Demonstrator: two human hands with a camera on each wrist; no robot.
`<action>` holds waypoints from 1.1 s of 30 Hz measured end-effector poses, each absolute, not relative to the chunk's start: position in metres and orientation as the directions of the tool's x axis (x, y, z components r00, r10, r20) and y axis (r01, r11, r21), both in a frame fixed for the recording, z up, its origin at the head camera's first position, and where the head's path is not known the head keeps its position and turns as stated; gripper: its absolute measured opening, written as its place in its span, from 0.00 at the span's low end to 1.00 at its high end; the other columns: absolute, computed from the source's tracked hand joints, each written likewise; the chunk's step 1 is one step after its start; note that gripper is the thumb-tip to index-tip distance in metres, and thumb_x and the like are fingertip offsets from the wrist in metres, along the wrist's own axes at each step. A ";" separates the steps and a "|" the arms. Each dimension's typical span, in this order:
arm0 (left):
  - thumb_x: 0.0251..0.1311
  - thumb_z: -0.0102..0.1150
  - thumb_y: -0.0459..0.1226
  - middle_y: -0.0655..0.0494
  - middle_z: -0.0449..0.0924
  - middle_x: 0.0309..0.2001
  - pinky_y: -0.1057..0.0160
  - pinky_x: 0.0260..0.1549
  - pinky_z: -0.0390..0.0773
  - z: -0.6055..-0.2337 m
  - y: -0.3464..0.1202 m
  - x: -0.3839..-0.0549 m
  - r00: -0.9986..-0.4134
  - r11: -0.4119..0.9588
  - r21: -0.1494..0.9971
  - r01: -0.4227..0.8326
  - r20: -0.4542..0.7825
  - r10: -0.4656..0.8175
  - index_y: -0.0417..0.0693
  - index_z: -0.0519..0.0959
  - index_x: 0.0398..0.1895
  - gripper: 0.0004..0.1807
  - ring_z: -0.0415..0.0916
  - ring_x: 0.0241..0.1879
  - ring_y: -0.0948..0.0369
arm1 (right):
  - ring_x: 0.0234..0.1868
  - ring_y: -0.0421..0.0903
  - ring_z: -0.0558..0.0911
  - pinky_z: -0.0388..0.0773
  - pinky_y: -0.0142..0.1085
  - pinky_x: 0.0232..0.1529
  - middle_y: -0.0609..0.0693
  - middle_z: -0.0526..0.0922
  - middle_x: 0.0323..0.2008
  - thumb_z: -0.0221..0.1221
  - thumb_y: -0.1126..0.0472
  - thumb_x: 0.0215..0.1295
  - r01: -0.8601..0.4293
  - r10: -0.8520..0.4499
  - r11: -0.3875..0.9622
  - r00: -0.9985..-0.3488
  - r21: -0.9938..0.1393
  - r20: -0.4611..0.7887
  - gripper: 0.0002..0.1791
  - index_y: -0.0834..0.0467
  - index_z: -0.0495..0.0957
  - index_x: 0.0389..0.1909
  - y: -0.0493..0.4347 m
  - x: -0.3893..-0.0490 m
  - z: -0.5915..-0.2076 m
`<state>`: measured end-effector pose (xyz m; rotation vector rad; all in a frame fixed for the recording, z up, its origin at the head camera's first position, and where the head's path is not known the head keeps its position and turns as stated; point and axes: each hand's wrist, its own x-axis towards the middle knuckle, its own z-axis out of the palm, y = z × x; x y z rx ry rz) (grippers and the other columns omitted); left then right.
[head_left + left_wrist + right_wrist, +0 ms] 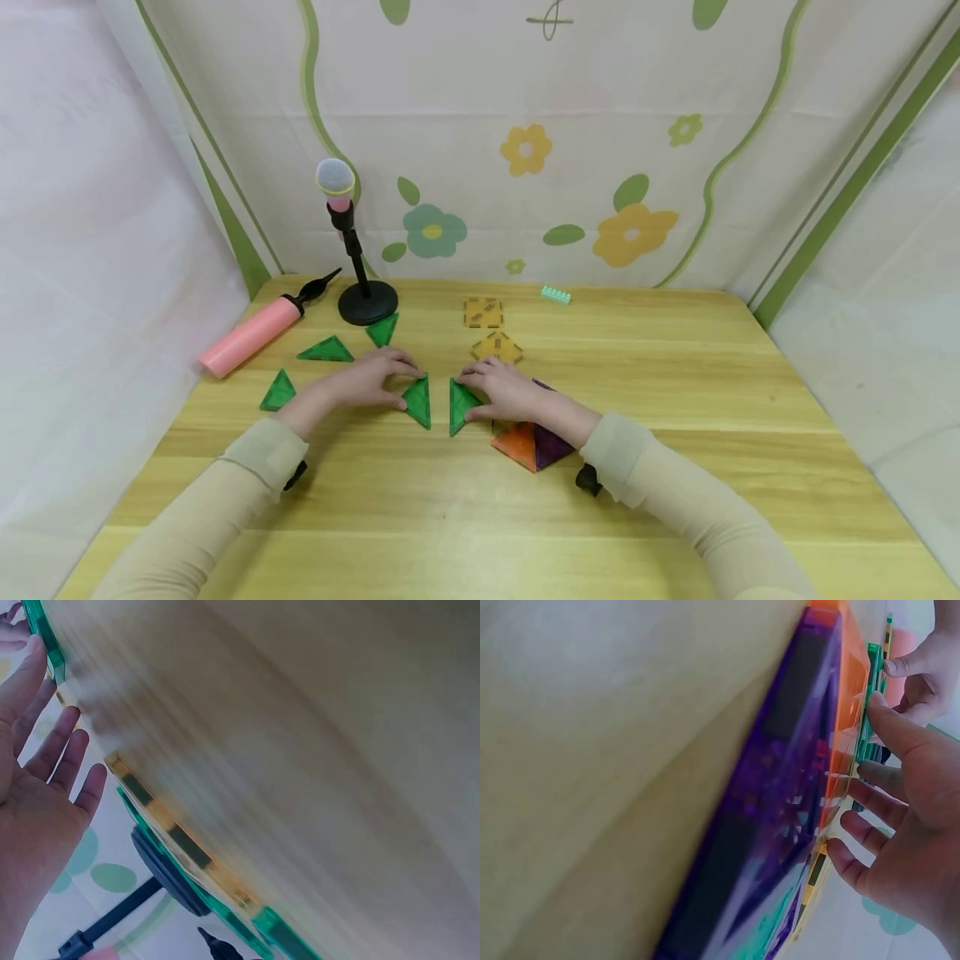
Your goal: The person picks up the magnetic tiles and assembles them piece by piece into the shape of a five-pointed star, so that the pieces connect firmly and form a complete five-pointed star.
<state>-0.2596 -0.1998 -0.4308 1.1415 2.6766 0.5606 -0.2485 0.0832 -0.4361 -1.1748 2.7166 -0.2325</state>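
My left hand [375, 380] pinches a green triangular magnetic tile [420, 402] between thumb and fingertips, low over the table. Facing it across a narrow gap, a second green triangular tile [462, 405] is pinched by my right hand [508, 392]. The long edges of both tiles stand nearly parallel. Beneath the right hand and wrist lies a group of joined tiles, with an orange tile [517, 446] and a purple tile [551, 448] showing; the hand hides part of it. In the right wrist view the purple tile [780, 750] looms close to the camera.
Three more green triangles [326, 350] lie to the left. Ahead are a yellow square tile [483, 313] and a yellow pointed tile [497, 346]. A toy microphone stand [367, 302], a pink pump [251, 337] and a mint toy brick [556, 295] are near the back edge.
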 end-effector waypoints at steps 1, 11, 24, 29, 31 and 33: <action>0.53 0.68 0.46 0.49 0.72 0.57 0.45 0.57 0.65 -0.431 -0.198 -0.259 -0.686 0.634 0.400 0.662 -0.019 0.727 0.49 0.76 0.59 0.29 0.66 0.59 0.49 | 0.63 0.50 0.63 0.66 0.53 0.59 0.49 0.67 0.65 0.58 0.38 0.60 -0.708 -0.735 0.674 -0.671 -0.209 -0.096 0.38 0.50 0.65 0.68 0.083 -0.249 -0.437; 0.54 0.67 0.46 0.53 0.71 0.57 0.45 0.59 0.63 -0.429 -0.175 -0.259 -0.662 0.629 0.380 0.678 -0.056 0.747 0.54 0.75 0.60 0.28 0.65 0.60 0.51 | 0.62 0.51 0.64 0.66 0.54 0.58 0.50 0.68 0.64 0.59 0.39 0.60 -0.733 -0.758 0.647 -0.649 -0.212 -0.070 0.36 0.49 0.67 0.67 0.084 -0.249 -0.438; 0.54 0.67 0.44 0.48 0.71 0.58 0.40 0.60 0.59 -0.427 -0.182 -0.261 -0.689 0.622 0.426 0.656 0.002 0.725 0.46 0.75 0.59 0.29 0.63 0.61 0.47 | 0.60 0.50 0.65 0.67 0.49 0.57 0.50 0.68 0.64 0.59 0.38 0.59 -0.729 -0.751 0.656 -0.656 -0.193 -0.075 0.37 0.50 0.67 0.67 0.084 -0.247 -0.435; 0.50 0.70 0.43 0.45 0.71 0.59 0.40 0.59 0.60 -0.423 -0.208 -0.264 -0.745 0.667 0.418 0.616 0.035 0.666 0.44 0.75 0.59 0.31 0.63 0.61 0.45 | 0.60 0.49 0.65 0.67 0.49 0.57 0.49 0.68 0.63 0.60 0.39 0.59 -0.727 -0.749 0.658 -0.659 -0.199 -0.071 0.37 0.50 0.67 0.67 0.087 -0.244 -0.436; 0.50 0.70 0.42 0.44 0.70 0.60 0.38 0.59 0.59 -0.422 -0.219 -0.264 -0.767 0.687 0.415 0.596 0.040 0.641 0.44 0.75 0.60 0.32 0.63 0.61 0.44 | 0.60 0.49 0.65 0.67 0.49 0.57 0.49 0.68 0.64 0.59 0.38 0.59 -0.727 -0.749 0.658 -0.659 -0.196 -0.069 0.37 0.50 0.66 0.67 0.088 -0.244 -0.437; 0.49 0.70 0.42 0.44 0.70 0.60 0.36 0.59 0.57 -0.420 -0.231 -0.264 -0.788 0.708 0.418 0.570 0.034 0.615 0.44 0.74 0.60 0.32 0.62 0.62 0.43 | 0.61 0.49 0.65 0.67 0.48 0.57 0.49 0.68 0.64 0.59 0.38 0.59 -0.728 -0.749 0.658 -0.659 -0.195 -0.066 0.37 0.50 0.66 0.67 0.089 -0.244 -0.437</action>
